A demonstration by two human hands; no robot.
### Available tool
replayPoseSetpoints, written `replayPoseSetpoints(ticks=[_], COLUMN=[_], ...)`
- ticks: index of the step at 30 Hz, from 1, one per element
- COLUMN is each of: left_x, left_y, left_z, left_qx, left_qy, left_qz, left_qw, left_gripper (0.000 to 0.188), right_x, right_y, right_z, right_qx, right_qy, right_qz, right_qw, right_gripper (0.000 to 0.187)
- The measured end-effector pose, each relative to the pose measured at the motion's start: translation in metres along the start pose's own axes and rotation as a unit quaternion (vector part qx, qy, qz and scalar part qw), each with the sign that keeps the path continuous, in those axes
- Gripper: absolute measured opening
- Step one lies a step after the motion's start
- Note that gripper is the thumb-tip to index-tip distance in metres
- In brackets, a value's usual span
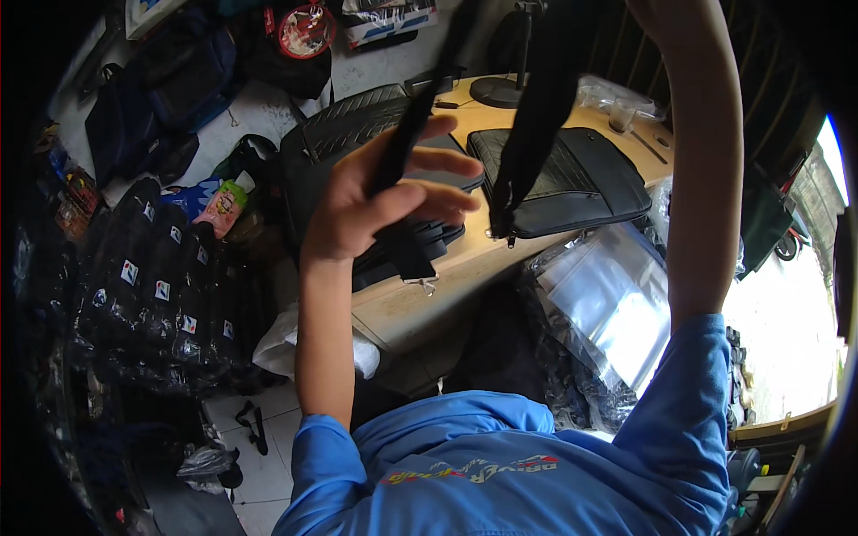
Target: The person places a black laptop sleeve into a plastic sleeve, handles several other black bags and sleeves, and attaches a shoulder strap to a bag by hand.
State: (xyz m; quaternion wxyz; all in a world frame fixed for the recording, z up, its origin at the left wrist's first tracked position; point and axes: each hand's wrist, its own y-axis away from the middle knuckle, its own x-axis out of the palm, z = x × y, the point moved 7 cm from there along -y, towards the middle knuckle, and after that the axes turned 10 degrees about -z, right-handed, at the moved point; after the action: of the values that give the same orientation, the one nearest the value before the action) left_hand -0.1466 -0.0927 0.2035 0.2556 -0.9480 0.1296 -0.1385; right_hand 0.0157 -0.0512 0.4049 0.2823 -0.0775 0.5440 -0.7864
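Note:
My left hand (371, 196) is raised over the table with its fingers spread and apart. A long black strap (420, 112) comes down from the top edge and runs loosely across this hand. Below it hangs a strap end with a metal hook (429, 286). A second, wider black strap (541, 107) dangles farther right, its metal clip close to a flat black laptop bag (572, 179). My right hand (657, 20) is lifted to the top edge, where its fingers are cut off from view. Behind my left hand lie more black bags (353, 125), partly hidden.
The wooden table (648, 161) also bears a round stand base (496, 92) and a clear plastic container (621, 112). Clear plastic sleeves (608, 295) lie before its front edge. Plastic-wrapped black goods (161, 277) are stacked on the left, and dark bags (170, 98) hang by the wall.

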Motion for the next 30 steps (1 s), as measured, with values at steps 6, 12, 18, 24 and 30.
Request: replayPoseSetpoints(ticks=[6,12,18,24,30], left_x=[-0.008,0.002,0.004,0.020,0.047], left_y=[0.008,0.006,0.010,0.000,-0.001], left_z=[0.023,0.045,0.057,0.032,0.044], left_qx=[0.022,0.030,-0.009,0.184,0.106], left_qy=[0.348,0.137,0.134,-0.092,-0.097], left_qz=[0.103,0.032,0.094,-0.087,-0.158], left_qw=[0.931,0.990,0.986,0.975,0.977], left_gripper=[0.065,0.045,0.038,0.079,0.062], right_x=[0.000,0.012,0.019,0.041,0.052], right_y=[0.000,0.002,0.002,0.014,0.026], right_z=[0.003,0.007,0.015,0.008,-0.006], right_qx=[0.018,0.043,0.004,0.023,0.030], right_qy=[0.062,0.145,0.038,0.199,0.232], right_qz=[-0.068,-0.157,0.003,0.006,0.054], right_qw=[0.996,0.976,0.999,0.980,0.971], right_gripper=[0.025,0.025,0.026,0.027,0.026])
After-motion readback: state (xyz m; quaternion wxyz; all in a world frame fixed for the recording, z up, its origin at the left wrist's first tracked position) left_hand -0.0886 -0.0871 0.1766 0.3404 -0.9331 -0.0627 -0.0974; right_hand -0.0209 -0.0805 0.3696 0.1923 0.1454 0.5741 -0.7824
